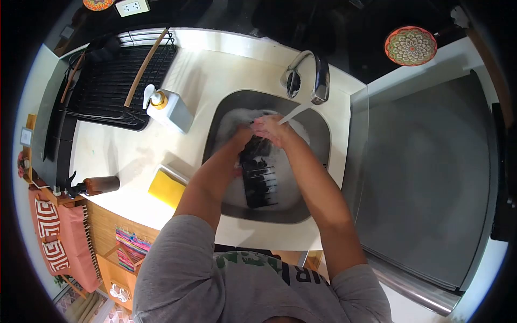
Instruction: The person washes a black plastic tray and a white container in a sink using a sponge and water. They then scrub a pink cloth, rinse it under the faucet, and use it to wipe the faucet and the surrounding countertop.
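A black slotted piece (257,183) with a row of thin prongs along its right side stands in the sudsy water of the grey sink (215,116). White foam shows between its prongs. My left hand (246,132) is closed at its far end, the fingers mostly hidden. Beside it, my right hand (269,130) curls its fingers over the same end, close against the left. A stream of water from the chrome faucet (321,81) falls onto my right hand.
Left of the sink stand a white soap pump bottle (171,112), a yellow sponge cloth (167,188) and a brown spray bottle (101,185). A black dish rack (116,81) occupies the back left. A large grey panel (425,172) lies to the right.
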The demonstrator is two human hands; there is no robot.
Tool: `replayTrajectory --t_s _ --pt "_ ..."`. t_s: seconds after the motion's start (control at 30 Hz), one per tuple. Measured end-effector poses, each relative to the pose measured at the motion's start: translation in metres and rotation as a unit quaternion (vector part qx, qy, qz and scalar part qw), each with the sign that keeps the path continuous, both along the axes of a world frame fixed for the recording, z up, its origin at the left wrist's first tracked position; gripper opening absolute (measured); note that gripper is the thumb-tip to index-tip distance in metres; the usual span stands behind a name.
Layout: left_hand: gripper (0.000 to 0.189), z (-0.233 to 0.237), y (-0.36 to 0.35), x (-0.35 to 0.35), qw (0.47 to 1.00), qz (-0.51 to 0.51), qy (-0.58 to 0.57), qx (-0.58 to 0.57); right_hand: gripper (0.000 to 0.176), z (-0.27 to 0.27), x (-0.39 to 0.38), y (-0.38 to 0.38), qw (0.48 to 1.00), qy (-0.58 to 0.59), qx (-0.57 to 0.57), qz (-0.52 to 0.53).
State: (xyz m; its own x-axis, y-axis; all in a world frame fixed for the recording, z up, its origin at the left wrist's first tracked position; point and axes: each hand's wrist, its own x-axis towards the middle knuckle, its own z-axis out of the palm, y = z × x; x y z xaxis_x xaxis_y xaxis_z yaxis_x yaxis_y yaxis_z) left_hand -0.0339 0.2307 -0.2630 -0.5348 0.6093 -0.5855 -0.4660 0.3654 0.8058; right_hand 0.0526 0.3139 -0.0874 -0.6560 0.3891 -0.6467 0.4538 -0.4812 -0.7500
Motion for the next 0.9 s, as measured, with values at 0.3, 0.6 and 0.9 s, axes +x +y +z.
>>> replayTrajectory --t_s 0.3,0.6,0.9 --pt "0.025 0.170 -0.020 0.002 0.978 -0.108 -0.141 0.109 0.030 0.041 0.021 0.015 0.641 -0.036 0.699 0.315" --pt "0.020 0.218 -0.025 0.004 0.959 -0.159 -0.050 0.231 0.032 0.103 0.028 0.003 0.708 -0.081 0.642 0.283" --pt "0.029 0.233 -0.011 0.016 0.952 -0.154 0.049 0.258 0.019 0.164 0.064 -0.006 0.781 0.000 0.608 0.140"
